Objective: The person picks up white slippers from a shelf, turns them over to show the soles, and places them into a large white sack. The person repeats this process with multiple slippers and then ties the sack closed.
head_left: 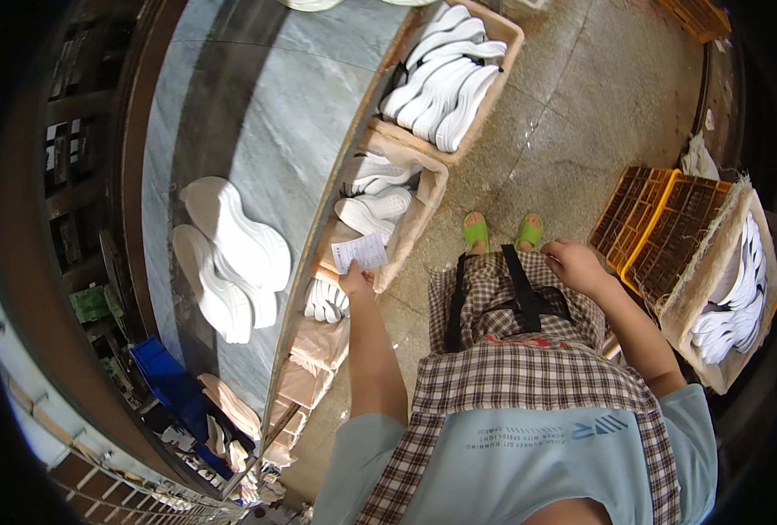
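Observation:
A small white printed paper slip (360, 251) is pinched in my left hand (356, 280), held over a lined crate (430, 206) of white shoe soles (376, 210). My right hand (574, 264) hangs by the right side of my checked apron (502, 376), its fingers curled inward. Whether anything is inside those fingers is hidden. On the grey tabletop (318, 96) to my left lie several white soles (235, 236), partly overlapping.
Another crate of white soles (445, 83) stands farther along the table edge. To my right are yellow-edged plastic crates (655, 223) and a lined crate of soles (731, 297). A blue bin (174, 385) sits at the left. My green sandals (476, 232) stand on the concrete floor.

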Tool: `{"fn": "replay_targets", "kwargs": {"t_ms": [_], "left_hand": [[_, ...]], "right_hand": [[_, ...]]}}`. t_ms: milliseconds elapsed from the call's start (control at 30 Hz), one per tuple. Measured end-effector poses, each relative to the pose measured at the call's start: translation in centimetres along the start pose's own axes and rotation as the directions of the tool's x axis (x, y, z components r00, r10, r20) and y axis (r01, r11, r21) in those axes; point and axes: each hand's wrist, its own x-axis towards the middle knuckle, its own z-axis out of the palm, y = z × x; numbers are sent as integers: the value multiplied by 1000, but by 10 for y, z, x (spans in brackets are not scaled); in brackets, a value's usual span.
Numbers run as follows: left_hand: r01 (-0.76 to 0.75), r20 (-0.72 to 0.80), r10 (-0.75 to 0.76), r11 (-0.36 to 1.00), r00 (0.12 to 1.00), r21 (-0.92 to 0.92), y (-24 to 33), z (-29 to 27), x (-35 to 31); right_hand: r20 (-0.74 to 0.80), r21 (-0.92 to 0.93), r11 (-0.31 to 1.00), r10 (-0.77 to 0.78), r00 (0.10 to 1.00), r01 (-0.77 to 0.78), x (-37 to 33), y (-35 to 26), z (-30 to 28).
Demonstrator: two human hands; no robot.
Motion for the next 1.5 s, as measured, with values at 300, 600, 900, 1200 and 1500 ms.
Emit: {"fn": "replay_targets", "kwargs": {"t_ms": [300, 600, 900, 1200, 1500], "left_hand": [[150, -156, -121, 971, 980, 185, -19, 3, 4], [172, 71, -167, 983, 983, -71, -25, 3, 69], [-172, 388, -97, 781, 916, 600, -44, 26, 26], [-935, 882, -327, -11, 339, 355, -72, 145, -112], [-968, 818, -558, -97, -141, -232, -70, 260, -205]], "right_hand": [[80, 27, 977, 210, 974, -213, -29, 36, 36], [63, 16, 973, 231, 971, -232, -15, 41, 33], [-42, 45, 988, 149, 988, -147, -24, 41, 22], [-211, -22, 966, 248, 945, -258, -94, 54, -4], [-556, 225, 791, 584, 592, -569, -206, 39, 30]]}}
